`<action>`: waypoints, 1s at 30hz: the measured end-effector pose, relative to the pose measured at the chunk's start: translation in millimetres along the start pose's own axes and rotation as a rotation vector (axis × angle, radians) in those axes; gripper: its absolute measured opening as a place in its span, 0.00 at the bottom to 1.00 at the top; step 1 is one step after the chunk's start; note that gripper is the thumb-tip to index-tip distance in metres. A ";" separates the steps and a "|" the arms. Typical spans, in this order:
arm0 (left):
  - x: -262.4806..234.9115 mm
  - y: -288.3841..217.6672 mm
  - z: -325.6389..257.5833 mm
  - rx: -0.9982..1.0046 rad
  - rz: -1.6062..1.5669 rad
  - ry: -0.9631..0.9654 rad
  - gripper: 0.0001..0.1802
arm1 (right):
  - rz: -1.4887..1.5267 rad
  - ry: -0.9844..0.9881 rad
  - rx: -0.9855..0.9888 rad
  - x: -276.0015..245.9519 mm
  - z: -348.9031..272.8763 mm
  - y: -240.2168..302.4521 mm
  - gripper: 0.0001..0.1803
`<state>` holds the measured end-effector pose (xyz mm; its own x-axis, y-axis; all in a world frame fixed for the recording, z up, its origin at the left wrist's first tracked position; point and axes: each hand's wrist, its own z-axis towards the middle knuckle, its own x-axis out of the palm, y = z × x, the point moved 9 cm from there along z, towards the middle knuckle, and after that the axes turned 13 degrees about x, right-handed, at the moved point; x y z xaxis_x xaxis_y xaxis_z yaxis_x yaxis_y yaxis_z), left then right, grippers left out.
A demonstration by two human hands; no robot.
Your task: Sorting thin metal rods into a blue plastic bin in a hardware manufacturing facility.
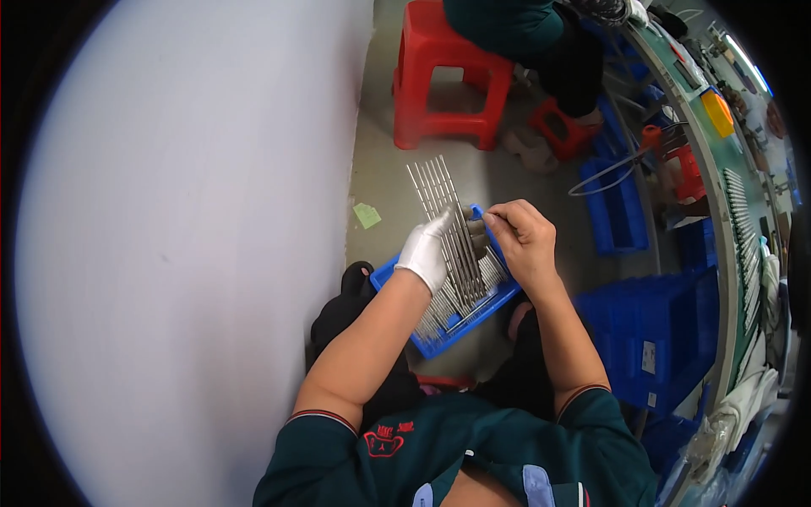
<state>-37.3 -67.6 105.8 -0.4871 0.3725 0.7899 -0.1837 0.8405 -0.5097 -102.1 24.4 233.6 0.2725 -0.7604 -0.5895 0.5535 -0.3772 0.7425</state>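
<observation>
My left hand [425,253], in a white glove, is closed round a bundle of thin metal rods [436,188]. The rods fan out slightly and slant away from me, their lower ends over a blue bin [436,347]. Inside that bin lie more metal rods [432,321] in rows. Just right of the bundle is my bare right hand [528,241], thumb and forefinger pinched together. A small blue piece [477,209] shows beside its fingertips; whether the pinch holds it, I cannot tell.
A white wall [211,211] rises on the left. Ahead, a seated person [515,34] is by a red stool [452,76]. On the right runs a green-topped workbench [710,152] bearing a row of rods [743,228]; stacked blue bins [646,329] stand below it.
</observation>
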 end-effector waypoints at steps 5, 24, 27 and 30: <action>-1.3 -0.8 2.4 0.006 -0.030 -0.033 0.23 | 0.091 -0.007 -0.023 7.7 -6.7 -4.6 0.04; -18.2 9.6 6.8 -0.021 0.011 -0.093 0.12 | -0.115 0.002 -0.141 12.8 -9.3 5.8 0.05; -29.1 11.2 12.0 0.002 0.053 -0.124 0.12 | -0.265 -0.016 -0.344 16.8 -18.2 30.5 0.07; -32.1 15.7 14.3 0.003 0.044 -0.119 0.12 | -0.305 -0.023 -0.346 19.7 -17.5 26.3 0.07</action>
<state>-36.8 -72.0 67.6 -0.5924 0.3601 0.7207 -0.1623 0.8229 -0.5445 -68.3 8.7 235.9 0.0413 -0.6552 -0.7543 0.8367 -0.3899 0.3846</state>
